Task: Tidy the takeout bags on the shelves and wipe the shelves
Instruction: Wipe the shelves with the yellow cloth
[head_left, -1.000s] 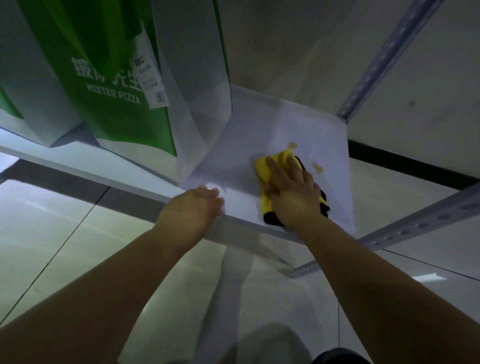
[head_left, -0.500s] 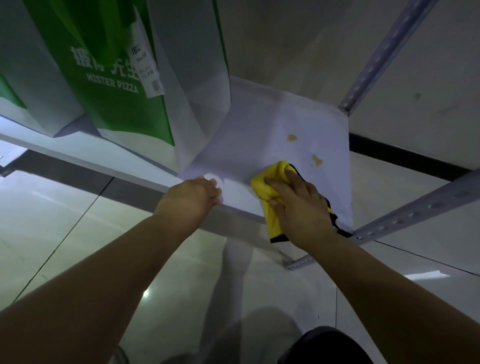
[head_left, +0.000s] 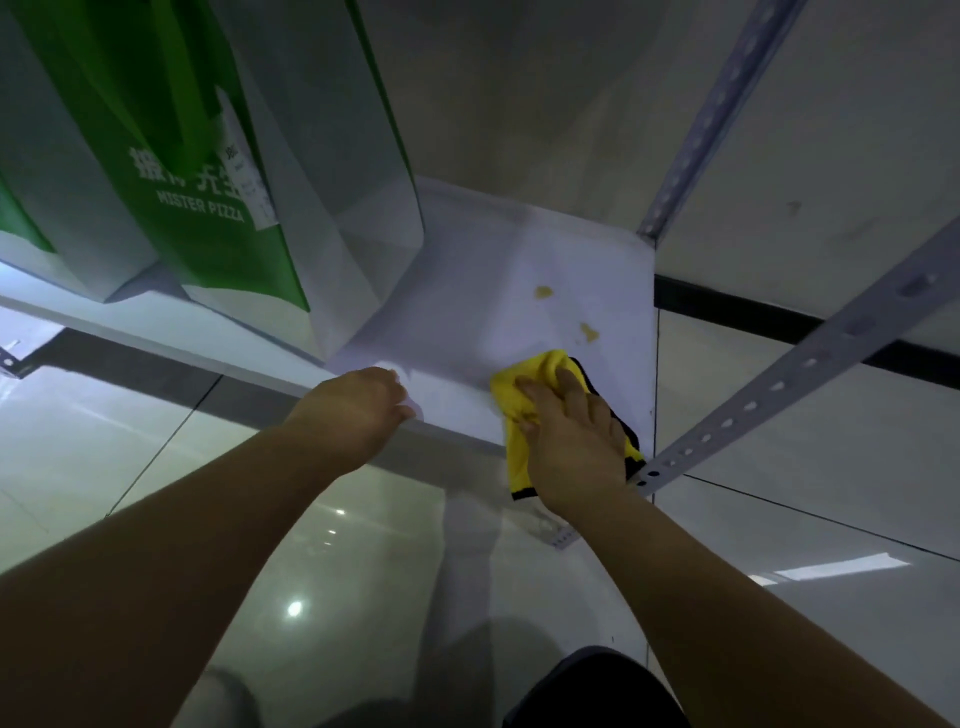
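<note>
A white shelf board (head_left: 467, 312) runs across the view. My right hand (head_left: 571, 441) presses a yellow cloth with black edging (head_left: 524, 384) flat on the board's front right corner. Two yellowish stains (head_left: 543, 292) (head_left: 588, 332) lie on the board beyond the cloth. My left hand (head_left: 358, 410) rests curled on the shelf's front edge, left of the cloth, holding nothing. A green and white "Mister Pizza" takeout bag (head_left: 208, 208) with a receipt stands on the shelf's left part, and a second green and white bag (head_left: 41, 197) stands further left.
Perforated metal uprights (head_left: 717, 104) (head_left: 810, 364) frame the shelf's right end. A pale wall with a dark baseboard strip (head_left: 737, 312) lies behind. The glossy tiled floor (head_left: 130, 457) shows below the shelf.
My right hand has drawn the cloth back from the stains toward the shelf's front edge, uncovering both stains. The left hand has stayed on the edge.
</note>
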